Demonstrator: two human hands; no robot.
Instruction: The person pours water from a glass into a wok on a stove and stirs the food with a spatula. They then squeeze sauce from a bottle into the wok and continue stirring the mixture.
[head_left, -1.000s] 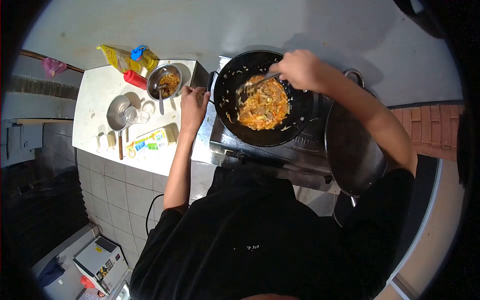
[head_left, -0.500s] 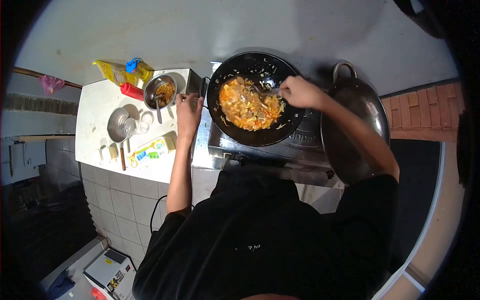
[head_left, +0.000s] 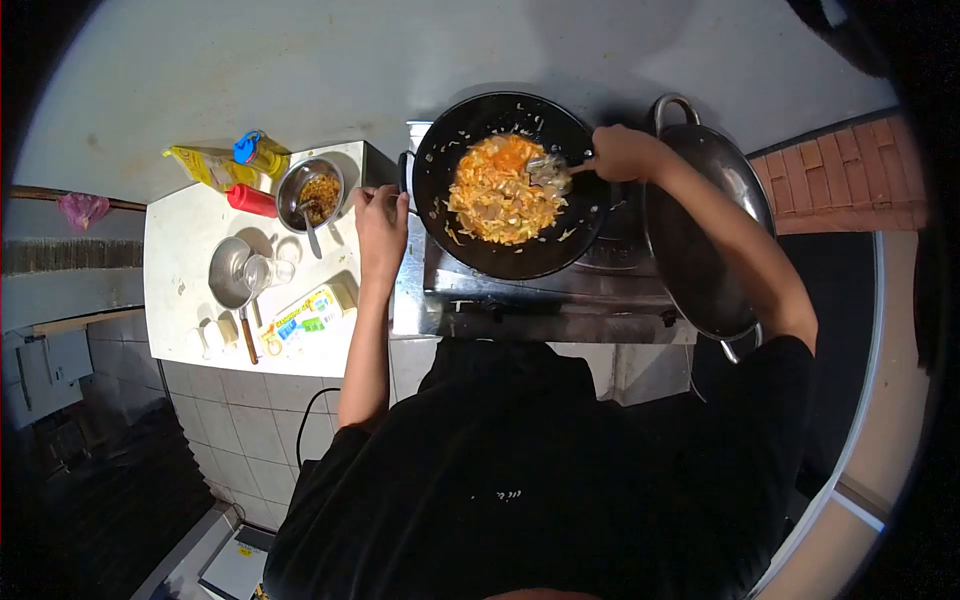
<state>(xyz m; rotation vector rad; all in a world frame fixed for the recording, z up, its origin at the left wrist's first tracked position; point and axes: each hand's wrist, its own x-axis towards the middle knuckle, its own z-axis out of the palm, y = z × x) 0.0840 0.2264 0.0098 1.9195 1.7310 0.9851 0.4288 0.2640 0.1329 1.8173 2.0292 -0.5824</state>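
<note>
A black wok (head_left: 520, 262) sits on the steel gas stove (head_left: 540, 305), holding a mix of shredded vegetables, egg and sliced pieces (head_left: 500, 205) in orange sauce. My right hand (head_left: 628, 155) grips a spatula (head_left: 548, 172) by its handle, and the metal blade lies in the food on the right. At the wok's left rim, my left hand (head_left: 380, 225) is closed with curled fingers by the black loop handle (head_left: 404, 172). Its fingertips are partly hidden, but the thumb meets the handle.
On the white table (head_left: 190, 335) at left are a steel bowl (head_left: 290, 205) of brown food with a spoon, a saucepan (head_left: 228, 285), a glass (head_left: 260, 272), a red bottle (head_left: 252, 201), an oil bottle (head_left: 265, 157) and a yellow packet (head_left: 200, 168). A large second wok (head_left: 705, 260) stands right.
The spatula has moved right and slightly down in the food, and my right hand has shifted right and up. The food is heaped differently. My left hand stays by the handle. The camera view has shifted slightly.
</note>
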